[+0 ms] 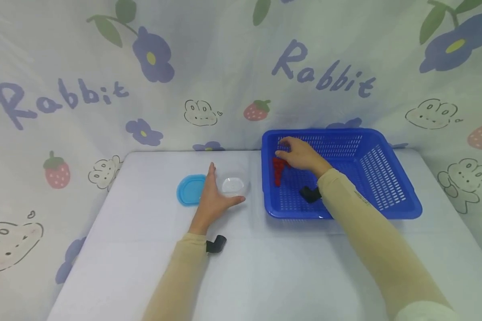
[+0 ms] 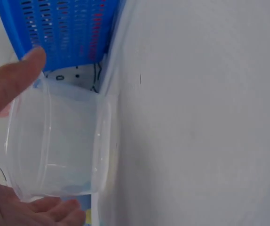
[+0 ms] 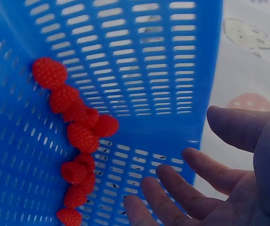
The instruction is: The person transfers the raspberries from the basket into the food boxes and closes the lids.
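Note:
My left hand (image 1: 213, 198) is spread around a clear plastic tub (image 1: 233, 185) on the white table, thumb at one side and fingers at the other. In the left wrist view the tub (image 2: 71, 136) stands upright and looks empty, with the thumb extended near its rim. Just left of that hand lies a light-blue lid (image 1: 189, 191), partly hidden by it. Over the left side of a blue basket (image 1: 399, 178) reaches my right hand (image 1: 301, 154), its fingers apart with nothing between them. Several red raspberries (image 3: 82, 137) lie in the basket in a row below these fingers.
The basket has slotted walls and a raised rim on the table's right side. A small black device sits at each wrist, the left one (image 1: 217, 244) over the table. Behind the table (image 1: 265, 272) hangs a patterned cloth (image 1: 225, 53).

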`<act>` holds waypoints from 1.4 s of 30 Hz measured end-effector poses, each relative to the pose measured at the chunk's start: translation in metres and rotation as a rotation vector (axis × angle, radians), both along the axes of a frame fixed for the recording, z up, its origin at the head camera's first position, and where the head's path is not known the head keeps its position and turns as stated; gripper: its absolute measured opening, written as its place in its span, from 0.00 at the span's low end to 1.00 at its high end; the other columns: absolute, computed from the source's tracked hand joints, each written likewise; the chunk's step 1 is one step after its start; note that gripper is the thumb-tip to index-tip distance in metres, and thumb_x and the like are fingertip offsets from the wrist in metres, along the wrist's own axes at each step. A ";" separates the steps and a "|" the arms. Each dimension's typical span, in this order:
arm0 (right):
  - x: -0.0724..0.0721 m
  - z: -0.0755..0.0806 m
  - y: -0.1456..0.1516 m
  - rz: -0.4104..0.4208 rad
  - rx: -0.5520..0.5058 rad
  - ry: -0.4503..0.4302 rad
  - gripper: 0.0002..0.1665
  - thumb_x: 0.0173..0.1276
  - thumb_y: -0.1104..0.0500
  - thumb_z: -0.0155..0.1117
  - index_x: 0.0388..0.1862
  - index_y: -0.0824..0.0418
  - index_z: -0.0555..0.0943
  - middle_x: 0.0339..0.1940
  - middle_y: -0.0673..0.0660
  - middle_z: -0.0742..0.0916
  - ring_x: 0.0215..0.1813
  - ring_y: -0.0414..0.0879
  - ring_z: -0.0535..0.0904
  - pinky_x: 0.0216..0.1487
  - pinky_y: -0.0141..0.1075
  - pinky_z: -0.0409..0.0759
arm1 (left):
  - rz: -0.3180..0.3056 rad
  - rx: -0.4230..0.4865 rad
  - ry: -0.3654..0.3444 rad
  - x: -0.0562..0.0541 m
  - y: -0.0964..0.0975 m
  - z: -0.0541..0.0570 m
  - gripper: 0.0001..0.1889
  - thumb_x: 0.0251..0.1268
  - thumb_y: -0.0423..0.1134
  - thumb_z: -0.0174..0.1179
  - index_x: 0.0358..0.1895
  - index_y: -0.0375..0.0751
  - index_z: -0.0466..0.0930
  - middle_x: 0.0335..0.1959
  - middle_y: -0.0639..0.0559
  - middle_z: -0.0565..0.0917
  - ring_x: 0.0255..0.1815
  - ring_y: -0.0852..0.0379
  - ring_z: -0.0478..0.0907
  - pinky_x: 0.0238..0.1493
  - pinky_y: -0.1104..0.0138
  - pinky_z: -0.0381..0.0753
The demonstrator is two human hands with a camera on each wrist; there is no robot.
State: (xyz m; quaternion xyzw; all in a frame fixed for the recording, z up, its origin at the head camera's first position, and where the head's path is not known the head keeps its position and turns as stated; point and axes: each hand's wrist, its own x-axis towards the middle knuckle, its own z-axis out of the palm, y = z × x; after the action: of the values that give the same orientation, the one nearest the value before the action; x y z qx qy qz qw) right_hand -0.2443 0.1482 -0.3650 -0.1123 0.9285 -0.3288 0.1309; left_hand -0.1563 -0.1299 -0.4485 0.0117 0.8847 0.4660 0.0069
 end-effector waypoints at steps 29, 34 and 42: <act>-0.025 -0.027 -0.015 0.075 0.164 -0.084 0.26 0.72 0.64 0.58 0.67 0.72 0.72 0.63 0.70 0.79 0.66 0.63 0.74 0.70 0.52 0.69 | 0.039 -0.008 0.035 -0.010 0.001 -0.009 0.60 0.45 0.39 0.82 0.79 0.36 0.49 0.72 0.38 0.67 0.76 0.42 0.59 0.77 0.52 0.56; -0.026 -0.031 -0.014 0.103 0.203 -0.050 0.24 0.71 0.65 0.58 0.64 0.74 0.75 0.62 0.71 0.80 0.66 0.64 0.74 0.70 0.52 0.69 | 0.037 0.022 0.047 -0.012 0.001 -0.013 0.58 0.44 0.39 0.82 0.78 0.37 0.52 0.73 0.39 0.67 0.75 0.42 0.62 0.76 0.52 0.58; -0.026 -0.032 -0.016 0.112 0.257 -0.020 0.21 0.71 0.65 0.59 0.60 0.74 0.77 0.58 0.70 0.83 0.62 0.63 0.77 0.67 0.51 0.72 | 0.023 0.058 0.040 -0.013 -0.003 -0.017 0.58 0.44 0.41 0.82 0.77 0.38 0.51 0.73 0.44 0.70 0.76 0.44 0.61 0.76 0.50 0.58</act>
State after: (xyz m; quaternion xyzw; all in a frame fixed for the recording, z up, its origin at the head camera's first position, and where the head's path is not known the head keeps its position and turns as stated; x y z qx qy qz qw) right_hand -0.2703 0.1325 -0.3970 -0.1428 0.9539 -0.2006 0.1717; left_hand -0.1693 -0.1332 -0.4657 0.0109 0.8707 0.4914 -0.0165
